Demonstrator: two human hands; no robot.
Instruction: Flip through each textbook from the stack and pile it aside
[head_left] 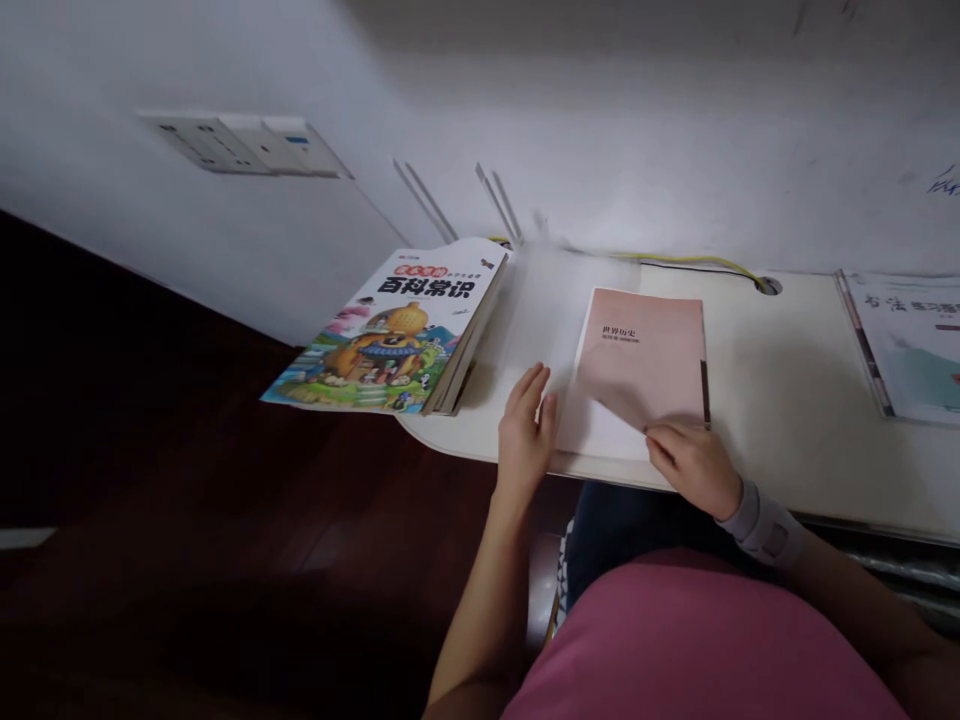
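The salmon-pink, rectangular paper book [664, 345] lies right of frame centre, long axis running up-frame. The right hand [694, 465], nearer, pinches a thin, blurred flap [628, 408] over its lower portion; the left hand [527, 425], loosely extended and unloaded, stands left.

White desk [780, 400]: colourful book [390, 340] left, pink book [660, 360] between, pale book [911, 345] right.

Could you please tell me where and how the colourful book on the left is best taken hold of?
The colourful book is probably best gripped at its left edge, coming from the left, thumb above and fingers beneath: that side juts past the desk.
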